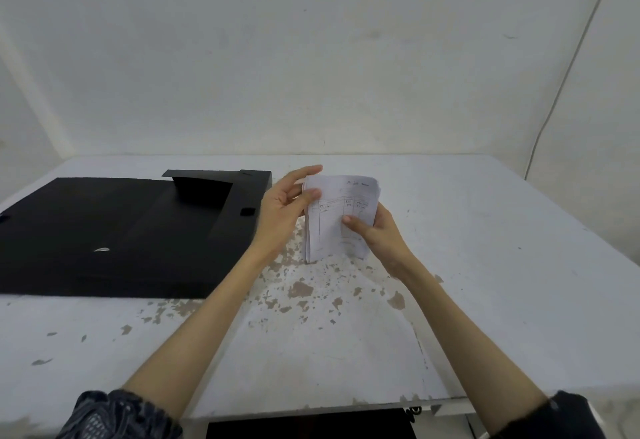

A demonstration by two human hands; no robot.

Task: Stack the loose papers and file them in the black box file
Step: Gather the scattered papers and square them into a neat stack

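Observation:
A small stack of white papers [337, 220] with handwritten table lines stands upright on its lower edge on the table, just right of centre. My right hand [375, 236] grips the stack's right side, thumb on the front sheet. My left hand [285, 210] presses against the stack's left edge, thumb on the front and fingers curled over the top corner. The black box file [114, 230] lies open and flat on the left of the table, its lid spread out, about a hand's width from the papers.
The white table [485, 265] has worn, chipped paint patches near the middle and front. A white wall rises right behind it, and a thin cable [568, 68] runs down the wall at the right. Something dark sits under the table's front edge [311, 424].

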